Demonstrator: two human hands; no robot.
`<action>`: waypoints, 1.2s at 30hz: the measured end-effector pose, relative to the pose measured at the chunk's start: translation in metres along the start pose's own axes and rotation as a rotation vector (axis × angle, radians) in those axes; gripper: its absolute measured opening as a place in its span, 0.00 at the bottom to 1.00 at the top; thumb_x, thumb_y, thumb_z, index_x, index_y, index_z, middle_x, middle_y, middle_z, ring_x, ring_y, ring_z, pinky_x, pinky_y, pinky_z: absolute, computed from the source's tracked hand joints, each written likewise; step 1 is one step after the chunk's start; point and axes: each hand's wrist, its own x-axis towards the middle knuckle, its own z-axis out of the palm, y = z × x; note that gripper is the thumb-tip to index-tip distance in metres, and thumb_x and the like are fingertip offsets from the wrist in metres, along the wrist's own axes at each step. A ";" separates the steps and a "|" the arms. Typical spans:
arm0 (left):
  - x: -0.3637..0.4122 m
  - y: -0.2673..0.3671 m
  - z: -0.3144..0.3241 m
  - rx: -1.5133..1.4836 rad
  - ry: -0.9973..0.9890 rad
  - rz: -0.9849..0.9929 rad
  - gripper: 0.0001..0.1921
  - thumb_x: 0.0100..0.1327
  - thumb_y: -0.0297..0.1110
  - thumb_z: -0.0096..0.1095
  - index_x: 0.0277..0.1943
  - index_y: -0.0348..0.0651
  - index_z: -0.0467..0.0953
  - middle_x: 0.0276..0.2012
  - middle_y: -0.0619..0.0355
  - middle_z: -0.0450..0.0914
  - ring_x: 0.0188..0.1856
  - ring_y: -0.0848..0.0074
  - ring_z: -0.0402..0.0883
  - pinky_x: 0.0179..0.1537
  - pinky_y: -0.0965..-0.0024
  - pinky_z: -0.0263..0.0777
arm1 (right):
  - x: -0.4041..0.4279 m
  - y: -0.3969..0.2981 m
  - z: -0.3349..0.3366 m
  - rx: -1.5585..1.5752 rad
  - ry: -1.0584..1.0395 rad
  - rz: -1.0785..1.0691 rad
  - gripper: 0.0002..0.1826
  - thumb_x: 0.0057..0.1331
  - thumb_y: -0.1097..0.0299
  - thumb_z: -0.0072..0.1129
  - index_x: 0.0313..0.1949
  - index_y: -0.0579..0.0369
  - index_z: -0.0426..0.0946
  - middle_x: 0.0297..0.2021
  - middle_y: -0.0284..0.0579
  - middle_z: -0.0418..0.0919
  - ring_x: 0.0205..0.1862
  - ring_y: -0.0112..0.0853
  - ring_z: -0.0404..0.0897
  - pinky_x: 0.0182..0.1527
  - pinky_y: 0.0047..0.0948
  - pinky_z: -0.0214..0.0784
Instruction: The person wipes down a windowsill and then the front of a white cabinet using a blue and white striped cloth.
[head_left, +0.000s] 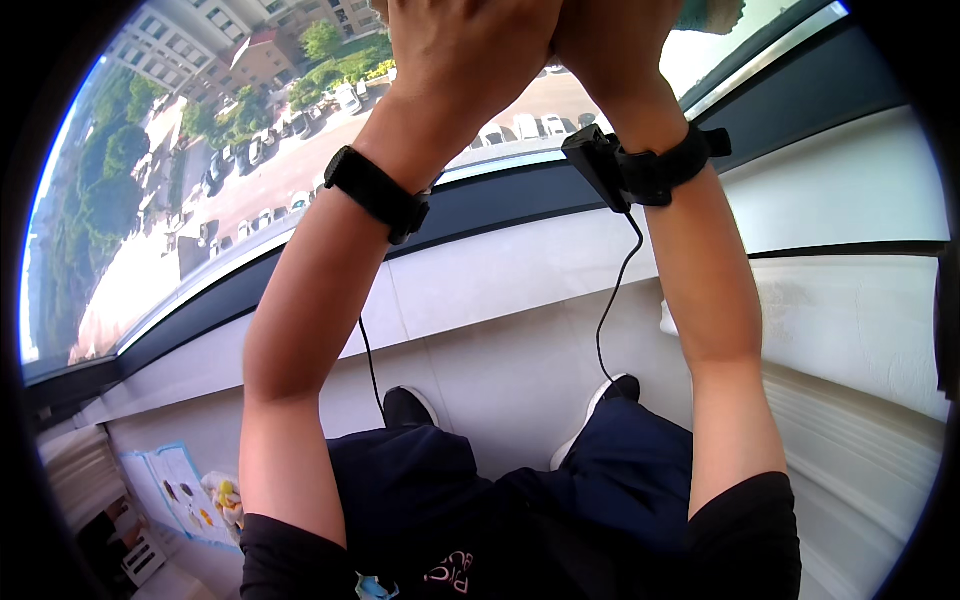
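Both arms reach up in front of me towards a large window (247, 172). At the top edge my left hand (472, 45) and my right hand (619, 37) are side by side, touching or nearly so. Their fingers are cut off by the picture's rim. A greenish piece of cloth-like material (712, 15) shows just beyond my right hand; whether either hand grips it is hidden. Black straps circle both wrists, the left strap (375, 195) and the right strap (664, 169). A black box-shaped device (598, 165) sits on the right one, with a thin cable (600, 330) hanging down.
The dark window frame (510, 202) runs above a pale sill (480, 262). White panels and ledges (840, 322) flank my right side. At lower left are a blue-edged sheet (169, 487), a plush toy (225, 499) and a white power strip (142, 559). My shoes (409, 409) are on the pale floor.
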 end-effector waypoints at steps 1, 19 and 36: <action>-0.004 0.006 -0.004 -0.027 -0.035 -0.041 0.12 0.58 0.29 0.65 0.46 0.49 0.79 0.53 0.52 0.71 0.52 0.59 0.68 0.56 0.54 0.58 | -0.008 -0.002 -0.001 0.052 -0.017 0.027 0.27 0.67 0.63 0.61 0.61 0.64 0.68 0.49 0.66 0.68 0.52 0.61 0.68 0.54 0.59 0.58; -0.011 0.018 -0.044 -0.141 -0.294 -0.090 0.20 0.56 0.32 0.68 0.54 0.44 0.79 0.60 0.47 0.68 0.59 0.55 0.68 0.62 0.49 0.58 | -0.028 -0.025 -0.026 0.156 -0.240 0.182 0.29 0.69 0.67 0.57 0.66 0.67 0.63 0.58 0.72 0.64 0.58 0.65 0.65 0.63 0.60 0.56; -0.050 -0.002 -0.018 -0.002 -0.111 -0.017 0.09 0.59 0.33 0.65 0.43 0.52 0.83 0.44 0.56 0.71 0.48 0.60 0.69 0.54 0.52 0.59 | -0.047 -0.025 0.004 0.191 -0.015 0.047 0.28 0.71 0.65 0.58 0.65 0.68 0.65 0.53 0.71 0.67 0.53 0.62 0.66 0.57 0.58 0.57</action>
